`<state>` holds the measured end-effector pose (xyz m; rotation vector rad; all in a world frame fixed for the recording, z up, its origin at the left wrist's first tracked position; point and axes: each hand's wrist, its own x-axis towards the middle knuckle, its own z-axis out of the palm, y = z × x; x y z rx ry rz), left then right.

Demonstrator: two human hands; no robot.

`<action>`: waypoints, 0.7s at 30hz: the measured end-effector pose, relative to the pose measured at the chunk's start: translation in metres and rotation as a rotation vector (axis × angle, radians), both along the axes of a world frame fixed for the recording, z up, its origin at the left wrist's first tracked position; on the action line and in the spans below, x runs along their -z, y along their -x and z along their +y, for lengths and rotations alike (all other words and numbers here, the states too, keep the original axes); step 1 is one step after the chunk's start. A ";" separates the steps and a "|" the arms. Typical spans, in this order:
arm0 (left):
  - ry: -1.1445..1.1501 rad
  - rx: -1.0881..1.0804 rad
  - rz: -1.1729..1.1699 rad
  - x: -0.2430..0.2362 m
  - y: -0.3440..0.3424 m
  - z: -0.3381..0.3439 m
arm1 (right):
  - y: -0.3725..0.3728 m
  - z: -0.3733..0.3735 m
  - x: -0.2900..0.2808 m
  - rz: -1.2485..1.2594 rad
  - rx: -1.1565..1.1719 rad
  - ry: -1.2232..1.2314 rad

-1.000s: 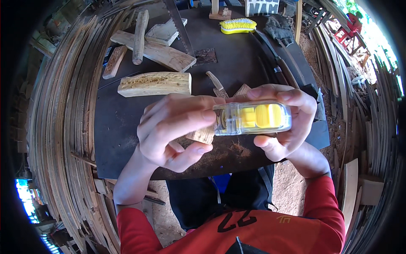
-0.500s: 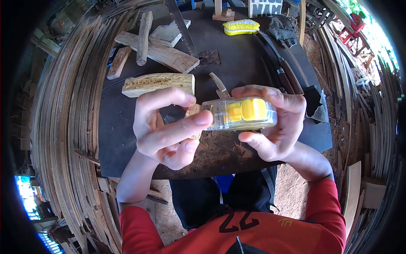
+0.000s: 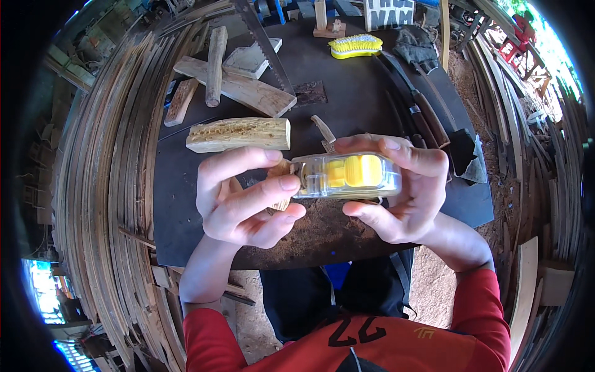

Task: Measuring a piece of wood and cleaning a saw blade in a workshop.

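My right hand point(image 3: 412, 186) grips a tape measure point(image 3: 356, 172) with a clear case and a yellow lock button, thumb below and fingers along the top and far side. Pinched in the fingers of my left hand point(image 3: 242, 198) is a small wooden piece point(image 3: 280, 203), mostly covered by those fingers. The wood meets the left end of the tape measure, and my left index and middle fingertips lie at that joint. Whether any blade is drawn out is hidden. Just beyond my hands lie a rough wooden block point(image 3: 238, 134) and a thin wooden offcut point(image 3: 322, 129).
On the dark table point(image 3: 365, 87) are a handsaw point(image 3: 266, 53), a plank point(image 3: 245, 92), a round stick point(image 3: 215, 67), a yellow brush point(image 3: 355, 46), dark-handled blades point(image 3: 429, 118) and a dark glove point(image 3: 415, 48). Sawdust point(image 3: 310, 232) covers the near part. Long wood strips point(image 3: 102, 186) are stacked at the left.
The view has shifted a little, so the table sits slightly lower and further right. My hands keep their holds, and the tape measure has moved slightly left.
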<state>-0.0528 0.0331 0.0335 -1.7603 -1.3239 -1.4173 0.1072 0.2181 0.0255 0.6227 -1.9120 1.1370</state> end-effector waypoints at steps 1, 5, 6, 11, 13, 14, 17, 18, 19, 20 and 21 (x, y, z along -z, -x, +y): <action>0.000 -0.005 0.010 0.000 0.000 -0.001 | -0.001 0.000 0.001 -0.002 0.016 -0.017; -0.028 -0.016 0.025 0.001 0.000 0.002 | 0.005 -0.006 0.010 0.046 -0.037 0.084; -0.030 -0.019 0.024 0.002 -0.001 0.002 | 0.006 -0.007 0.011 0.060 -0.048 0.099; -0.046 -0.057 -0.011 0.004 -0.004 -0.002 | 0.007 -0.012 0.015 0.149 0.070 0.054; -0.055 -0.120 0.065 -0.001 0.003 -0.003 | 0.011 -0.008 0.017 0.128 0.086 0.042; -0.064 -0.091 0.045 0.001 0.004 -0.001 | 0.014 -0.012 0.021 0.162 0.085 0.105; -0.112 0.006 -0.046 0.009 0.002 0.002 | 0.008 -0.012 0.028 -0.019 0.007 0.019; -0.119 0.013 -0.051 0.010 0.003 0.002 | 0.009 -0.013 0.030 -0.047 -0.011 -0.002; -0.126 0.023 -0.055 0.010 0.003 0.002 | 0.010 -0.013 0.031 -0.074 -0.025 -0.024; -0.119 0.006 -0.028 0.006 0.005 0.002 | 0.010 -0.014 0.026 -0.096 -0.005 -0.053; -0.096 -0.012 -0.001 0.003 0.006 0.000 | 0.010 -0.015 0.024 -0.117 0.016 -0.082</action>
